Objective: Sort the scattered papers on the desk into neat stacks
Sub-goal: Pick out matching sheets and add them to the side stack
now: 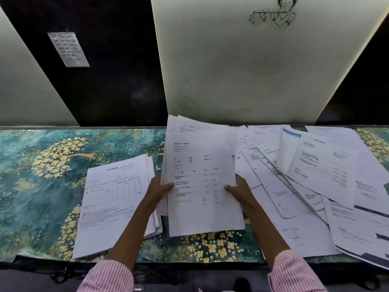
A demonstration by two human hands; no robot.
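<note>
A sheaf of white printed paper sheets (202, 178), loosely fanned at its top edge, is held tilted above the desk at the centre of the frame; the left hand (159, 190) grips its left edge with the thumb laid over the front page and the fingers curled out of sight behind; the right hand (240, 192) holds the right edge the same way, thumb on the front and fingers hidden behind the sheets. Just left of the sheaf, in the lower centre-left, a squared-up stack of white forms with a ruled table on top (113, 199) lies flat on the desk, the left forearm crossing its right side; to the right, a loose spread of white printed pages (315, 175) overlaps at many angles across the right third of the frame, some reaching past the front edge. All rest on a teal desk covering patterned with yellow blossoms (42, 175). Pink-and-white striped sleeves (107, 277) show along the bottom edge. Behind the desk stands a pale wall panel (231, 60) bearing a black line sketch (273, 12) at upper right; a small grey printed note (68, 49) is stuck to a dark panel (115, 70) at upper left.
</note>
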